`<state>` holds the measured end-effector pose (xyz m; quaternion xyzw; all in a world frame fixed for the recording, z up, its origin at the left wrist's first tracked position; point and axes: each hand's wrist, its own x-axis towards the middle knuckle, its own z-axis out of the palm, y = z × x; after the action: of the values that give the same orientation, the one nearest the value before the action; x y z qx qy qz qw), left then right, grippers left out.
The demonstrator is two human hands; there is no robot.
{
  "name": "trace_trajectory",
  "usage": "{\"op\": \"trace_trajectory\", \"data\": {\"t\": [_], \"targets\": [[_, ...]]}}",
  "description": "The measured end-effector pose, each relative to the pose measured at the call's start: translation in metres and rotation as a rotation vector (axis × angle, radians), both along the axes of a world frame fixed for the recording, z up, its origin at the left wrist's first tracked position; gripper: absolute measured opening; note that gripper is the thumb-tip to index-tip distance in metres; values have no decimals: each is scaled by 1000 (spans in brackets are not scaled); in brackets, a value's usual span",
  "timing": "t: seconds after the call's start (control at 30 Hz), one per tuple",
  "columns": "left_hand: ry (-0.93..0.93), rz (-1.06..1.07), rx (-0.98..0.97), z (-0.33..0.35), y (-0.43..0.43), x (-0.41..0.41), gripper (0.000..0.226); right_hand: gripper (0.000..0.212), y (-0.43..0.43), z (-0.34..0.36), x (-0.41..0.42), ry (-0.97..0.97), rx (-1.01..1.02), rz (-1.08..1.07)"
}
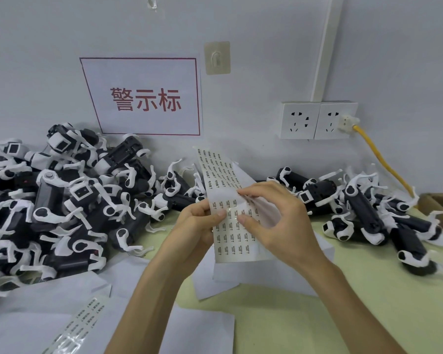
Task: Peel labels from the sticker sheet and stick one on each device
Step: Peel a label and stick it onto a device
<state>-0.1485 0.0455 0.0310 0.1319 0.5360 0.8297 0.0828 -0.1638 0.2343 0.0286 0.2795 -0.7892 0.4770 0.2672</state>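
My left hand (197, 226) clamps its fingers on the long white printed sticker sheet (241, 241) above the pale green worktop (317, 315) to steady it, while my right hand (274, 221) pinches a label row to lift one, with black-and-white plastic devices (62, 200) piled within reach.

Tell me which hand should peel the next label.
Right. The right hand has thumb and forefinger pinching at a label on the sticker sheet, while the left hand grips its edge, steadying it.

We look from head height, forward and down onto the surface (368, 315). We sit close, facing the wall (266, 47).
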Motion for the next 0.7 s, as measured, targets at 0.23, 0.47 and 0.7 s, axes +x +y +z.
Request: {"op": "trace_trajectory", "data": {"t": [0.23, 0.47, 0.7], "targets": [[-16, 15, -3, 3, 0, 1, 33, 30, -3, -3, -2, 40, -22, -7], [-46, 68, 8, 2, 2, 0, 37, 28, -4, -7, -3, 87, 11, -41], [-75, 50, -23, 2, 0, 1, 36, 26, -5, -9, -2, 124, 40, -101]]}}
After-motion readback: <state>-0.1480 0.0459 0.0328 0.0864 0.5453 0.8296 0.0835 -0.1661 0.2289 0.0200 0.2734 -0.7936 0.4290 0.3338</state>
